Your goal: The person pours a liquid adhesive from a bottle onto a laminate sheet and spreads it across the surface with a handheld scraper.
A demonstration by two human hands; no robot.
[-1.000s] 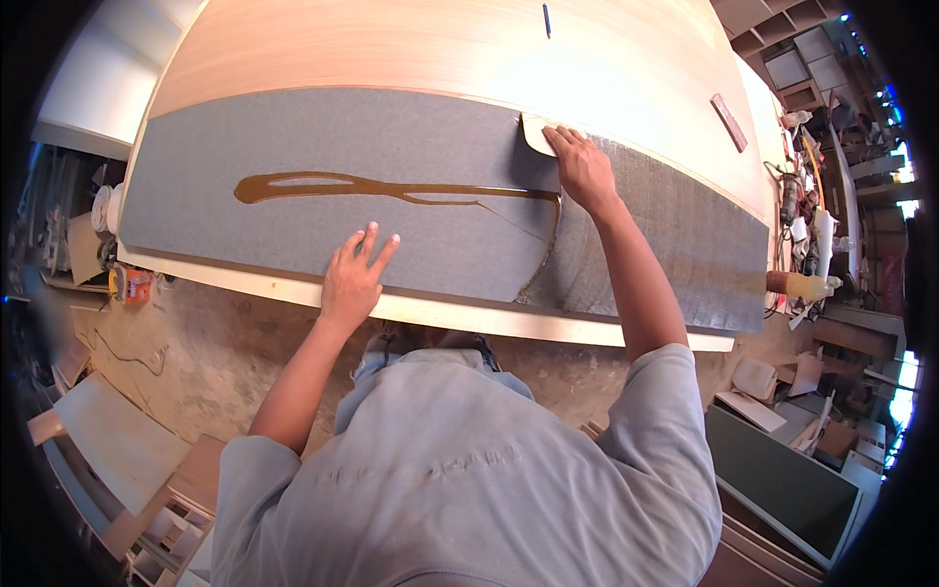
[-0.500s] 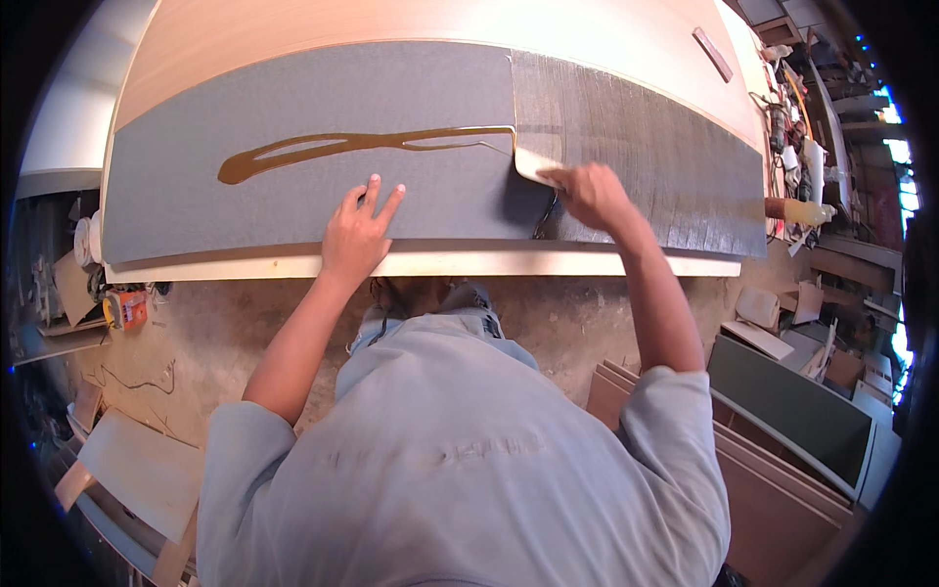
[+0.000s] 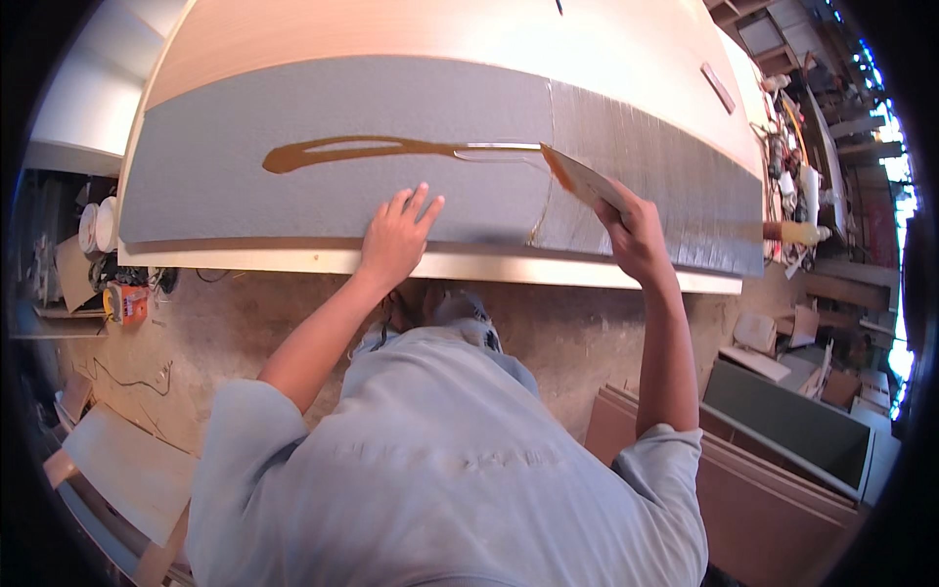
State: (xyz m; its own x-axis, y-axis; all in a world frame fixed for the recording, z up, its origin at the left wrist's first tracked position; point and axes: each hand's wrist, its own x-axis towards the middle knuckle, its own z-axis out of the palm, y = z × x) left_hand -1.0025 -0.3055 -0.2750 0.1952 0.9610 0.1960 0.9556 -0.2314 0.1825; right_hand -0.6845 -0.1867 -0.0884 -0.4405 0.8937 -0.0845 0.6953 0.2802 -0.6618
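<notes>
A long grey sheet (image 3: 215, 196) lies across the bench in front of me. Brown glue (image 3: 386, 148) forms a looped streak along its middle, thinning toward the right. Over the sheet's right part spreads a combed, shiny glue film (image 3: 685, 196). My right hand (image 3: 636, 230) grips a flat, pale glue spreader (image 3: 587, 181), tilted, with brown glue along its left edge. That edge meets the streak's right end at the border of the film. My left hand (image 3: 399, 230) rests on the sheet near its front edge, fingers spread, holding nothing.
Under the sheet is a pale wooden board (image 3: 293, 29). A small brown block (image 3: 717, 88) lies at its far right. A yellowish bottle (image 3: 797, 233) sticks out past the right end. Brown panels (image 3: 743, 489) and a dark green box (image 3: 782, 421) stand at the lower right.
My right hand has turned the spreader and drawn it slightly right, showing its glue-covered edge. The view has shifted a little. My left hand stays spread on the sheet.
</notes>
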